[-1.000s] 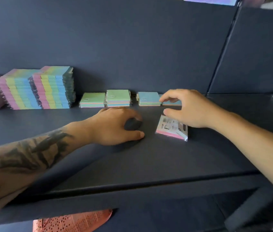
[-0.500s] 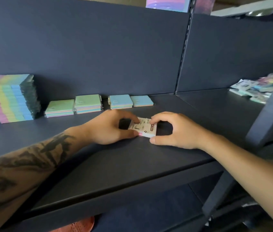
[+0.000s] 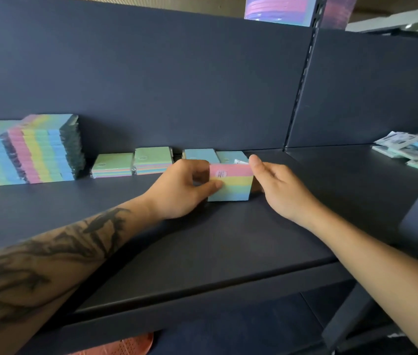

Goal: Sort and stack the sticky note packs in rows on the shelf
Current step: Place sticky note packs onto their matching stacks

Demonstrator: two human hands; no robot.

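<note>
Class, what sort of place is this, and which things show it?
Probably a stationery shop: dark display shelf with slotted upright, stacked sticky note packs, and an unsorted heap awaiting shelving.

Sticky note pack (image 3: 230,182) now upright, striped face forward, between both hands
</note>
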